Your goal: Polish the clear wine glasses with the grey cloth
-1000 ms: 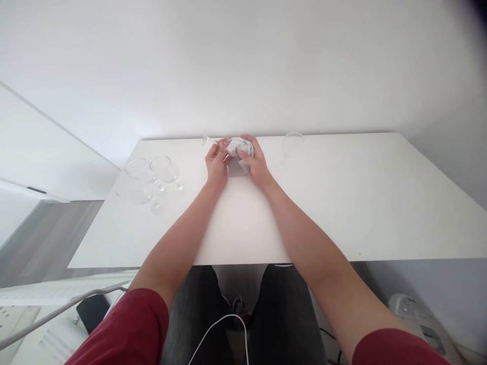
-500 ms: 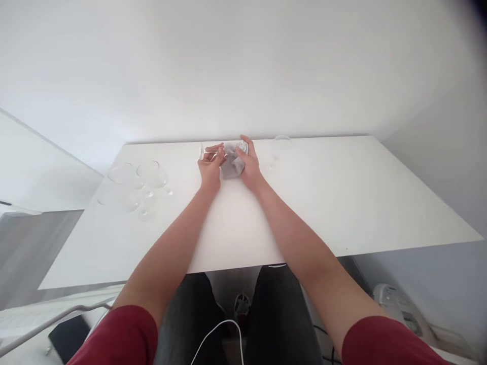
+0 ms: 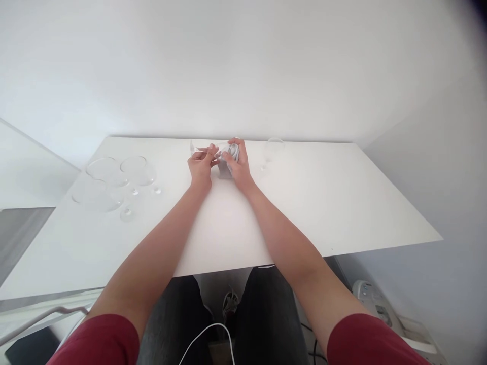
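A clear stemmed glass lies sideways between my hands over the back of the table. My left hand (image 3: 201,166) is closed around its stem, and the glass's flat foot (image 3: 192,147) sticks out to the left. On the other side, my right hand (image 3: 241,166) grips a grey cloth (image 3: 225,171) bunched at the bowl. Cloth and fingers cover most of the bowl. Past my right hand, another clear stemmed glass (image 3: 274,149) stands upright near the back edge.
Three clear stemmed glasses stand close together on the left of the white table (image 3: 304,213), one of them a stemmed glass (image 3: 139,171) nearest my left hand. The wall (image 3: 243,76) rises right behind the back edge. A white cable (image 3: 207,332) hangs by my legs.
The view has shifted, so the table and glasses appear further left. My right hand has turned the cloth slightly at the bowl, while my left hand keeps its hold on the stem.
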`<state>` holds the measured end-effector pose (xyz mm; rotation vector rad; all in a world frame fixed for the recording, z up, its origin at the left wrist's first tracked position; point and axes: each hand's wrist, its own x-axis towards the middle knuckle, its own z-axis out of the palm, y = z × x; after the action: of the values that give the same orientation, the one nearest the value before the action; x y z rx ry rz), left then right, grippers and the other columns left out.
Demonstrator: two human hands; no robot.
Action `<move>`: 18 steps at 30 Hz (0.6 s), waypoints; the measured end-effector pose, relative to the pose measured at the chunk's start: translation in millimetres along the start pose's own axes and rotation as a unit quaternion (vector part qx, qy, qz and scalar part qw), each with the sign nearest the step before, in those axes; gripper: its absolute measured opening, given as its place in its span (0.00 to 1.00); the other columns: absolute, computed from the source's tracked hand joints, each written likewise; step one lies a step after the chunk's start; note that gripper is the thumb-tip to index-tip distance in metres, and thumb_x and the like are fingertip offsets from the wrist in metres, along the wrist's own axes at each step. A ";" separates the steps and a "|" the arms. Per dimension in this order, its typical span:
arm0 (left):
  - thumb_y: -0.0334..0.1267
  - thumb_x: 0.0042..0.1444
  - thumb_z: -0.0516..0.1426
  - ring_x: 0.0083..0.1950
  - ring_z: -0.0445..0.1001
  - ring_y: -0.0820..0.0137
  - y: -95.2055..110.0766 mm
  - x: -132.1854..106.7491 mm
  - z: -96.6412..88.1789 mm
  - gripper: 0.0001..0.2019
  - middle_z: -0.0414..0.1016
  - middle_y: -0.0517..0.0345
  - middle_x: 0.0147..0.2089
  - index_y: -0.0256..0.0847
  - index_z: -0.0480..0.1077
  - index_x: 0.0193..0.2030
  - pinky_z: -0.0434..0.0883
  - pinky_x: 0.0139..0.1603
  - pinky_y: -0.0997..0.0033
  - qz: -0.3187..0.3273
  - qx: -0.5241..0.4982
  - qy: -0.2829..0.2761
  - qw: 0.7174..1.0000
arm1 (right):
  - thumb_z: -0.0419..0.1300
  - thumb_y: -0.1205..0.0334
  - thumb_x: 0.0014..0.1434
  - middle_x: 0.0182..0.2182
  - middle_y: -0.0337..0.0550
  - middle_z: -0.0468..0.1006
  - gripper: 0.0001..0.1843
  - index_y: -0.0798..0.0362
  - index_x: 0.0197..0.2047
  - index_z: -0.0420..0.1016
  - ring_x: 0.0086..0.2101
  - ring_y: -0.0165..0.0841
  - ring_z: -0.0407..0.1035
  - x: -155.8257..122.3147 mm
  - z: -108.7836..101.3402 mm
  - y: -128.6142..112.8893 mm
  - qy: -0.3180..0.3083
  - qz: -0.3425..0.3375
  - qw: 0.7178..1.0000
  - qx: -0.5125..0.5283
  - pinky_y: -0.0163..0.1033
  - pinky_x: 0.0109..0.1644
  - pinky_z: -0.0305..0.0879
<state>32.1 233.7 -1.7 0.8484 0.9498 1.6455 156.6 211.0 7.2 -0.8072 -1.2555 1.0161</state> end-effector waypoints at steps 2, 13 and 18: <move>0.57 0.51 0.70 0.47 0.84 0.62 -1.5 1.4 -1.2 0.22 0.84 0.49 0.42 0.40 0.75 0.35 0.80 0.44 0.65 0.005 0.000 0.007 1.000 | 0.68 0.40 0.60 0.43 0.40 0.73 0.26 0.39 0.56 0.68 0.48 0.39 0.70 -1.0 1.8 0.2 0.000 -0.007 1.000 -0.018 0.49 0.62 0.70; 0.45 0.43 0.77 0.62 0.78 0.54 9.9 -16.5 12.7 0.29 0.80 0.48 0.54 0.47 0.76 0.52 0.73 0.64 0.58 -0.012 -0.070 -0.140 0.988 | 0.65 0.37 0.59 0.42 0.40 0.79 0.28 0.43 0.56 0.68 0.45 0.39 0.76 21.2 -11.0 18.8 0.009 0.100 0.982 0.160 0.50 0.54 0.77; 0.50 0.47 0.74 0.53 0.82 0.61 3.3 -7.5 6.9 0.23 0.81 0.55 0.45 0.46 0.75 0.46 0.77 0.56 0.66 0.014 -0.026 -0.070 0.997 | 0.69 0.40 0.57 0.43 0.38 0.79 0.28 0.41 0.55 0.70 0.46 0.39 0.76 11.2 -3.5 8.4 -0.031 0.063 0.990 0.120 0.50 0.57 0.75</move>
<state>38.6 227.1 3.7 0.9332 0.7986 1.6050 158.8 224.6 3.1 -0.6778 -1.1187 1.2764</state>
